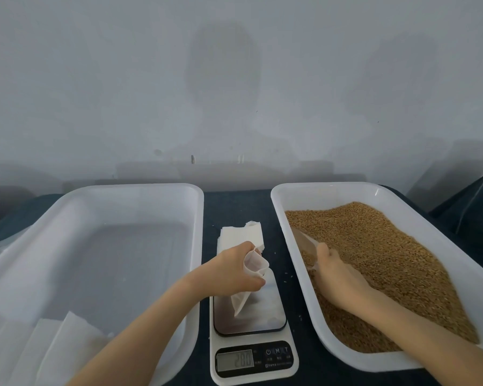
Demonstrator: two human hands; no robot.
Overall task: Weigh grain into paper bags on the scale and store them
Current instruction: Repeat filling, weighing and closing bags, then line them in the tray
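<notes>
My left hand (pixel 236 270) grips the open mouth of a white paper bag (pixel 248 282), whose lower end rests on the steel plate of the kitchen scale (pixel 250 316). The scale's display (pixel 236 360) shows digits. My right hand (pixel 333 270) holds a clear plastic scoop (pixel 306 242) pushed into the brown grain (pixel 388 263) that fills the white tray (pixel 287 218) on the right. A stack of flat white paper bags (pixel 240 236) lies just behind the scale.
A large white tray (pixel 198 218) stands on the left, with a few flat white bags (pixel 67 341) in its near corner. Both trays and the scale sit on a dark table against a pale wall. A few loose grains dot the table near the scale.
</notes>
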